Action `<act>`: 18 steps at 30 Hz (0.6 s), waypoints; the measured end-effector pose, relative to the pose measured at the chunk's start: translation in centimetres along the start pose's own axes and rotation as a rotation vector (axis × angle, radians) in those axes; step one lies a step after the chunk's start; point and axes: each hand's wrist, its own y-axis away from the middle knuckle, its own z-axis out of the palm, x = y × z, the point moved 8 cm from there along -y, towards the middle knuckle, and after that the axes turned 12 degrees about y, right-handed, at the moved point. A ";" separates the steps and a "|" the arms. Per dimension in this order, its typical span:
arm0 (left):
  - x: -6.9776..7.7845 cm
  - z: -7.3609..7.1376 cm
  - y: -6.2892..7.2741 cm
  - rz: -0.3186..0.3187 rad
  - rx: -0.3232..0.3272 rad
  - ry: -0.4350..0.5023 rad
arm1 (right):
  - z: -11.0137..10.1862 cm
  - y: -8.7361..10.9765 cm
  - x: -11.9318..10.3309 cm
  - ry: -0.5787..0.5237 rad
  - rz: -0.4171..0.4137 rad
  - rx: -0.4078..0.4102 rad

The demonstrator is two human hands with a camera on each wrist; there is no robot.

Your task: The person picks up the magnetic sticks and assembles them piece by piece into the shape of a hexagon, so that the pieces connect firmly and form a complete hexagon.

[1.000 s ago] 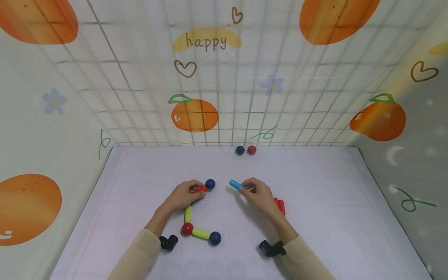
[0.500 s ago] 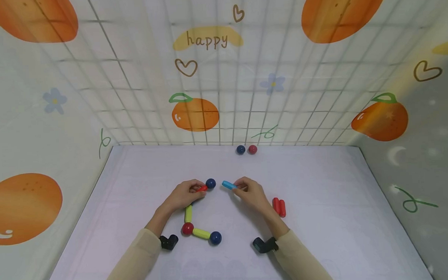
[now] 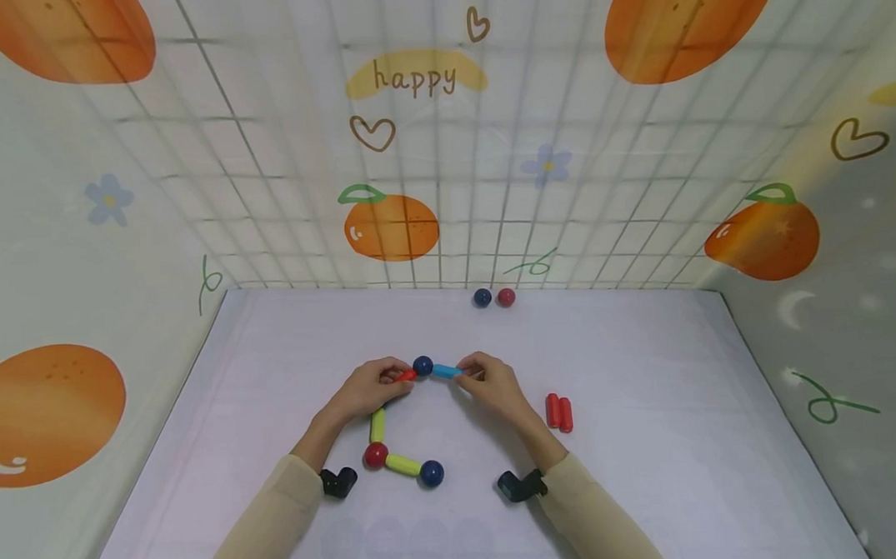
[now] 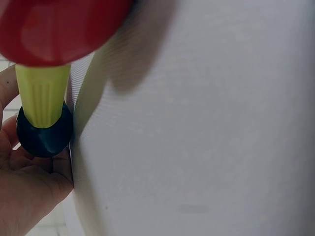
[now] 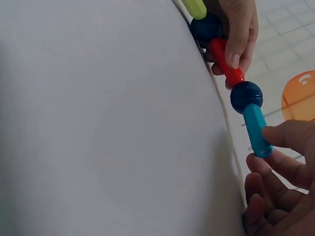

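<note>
My left hand (image 3: pixel 373 387) grips a red rod (image 5: pixel 226 60) between thumb and fingers. One end of that rod meets a dark blue ball (image 5: pixel 246 97), the other a second dark blue ball (image 5: pixel 206 28) partly behind the hand. My right hand (image 3: pixel 492 383) pinches a light blue rod (image 5: pixel 256 129), whose far end sits against the first blue ball. From the second ball a yellow-green rod (image 3: pixel 377 426) runs to a red ball (image 3: pixel 376 455). Another yellow-green rod (image 3: pixel 403 465) joins it to a dark blue ball (image 3: pixel 431 474) at the near end.
Two red rods (image 3: pixel 559 413) lie side by side right of my right hand. At the table's back edge stand a loose blue ball (image 3: pixel 482 298) and a loose red ball (image 3: pixel 505 297). Printed curtains (image 3: pixel 443 163) enclose the white table (image 3: pixel 647 371) at back and sides.
My right hand has moved left with the light blue rod, closing the gap until its end meets the dark blue ball. The left hand stays in place on the red rod.
</note>
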 end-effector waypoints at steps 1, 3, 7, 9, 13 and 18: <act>0.0 0.0 0.0 0.000 0.000 0.001 | 0.0 0.0 0.0 0.001 0.003 0.000; -0.1 0.0 -0.1 0.001 0.000 -0.002 | 0.1 0.0 0.0 0.001 0.005 -0.001; 0.0 0.0 0.0 0.005 0.004 -0.012 | 0.1 -0.1 0.0 0.000 0.001 -0.004; 0.0 0.0 0.0 0.001 0.004 -0.019 | 0.2 -0.1 0.0 -0.003 0.002 -0.006; 0.1 0.1 0.4 -0.028 -0.002 -0.023 | 0.3 -0.1 0.2 0.006 0.013 -0.011; 0.3 0.4 1.1 -0.038 -0.035 -0.023 | 0.3 0.1 0.1 0.015 0.003 -0.015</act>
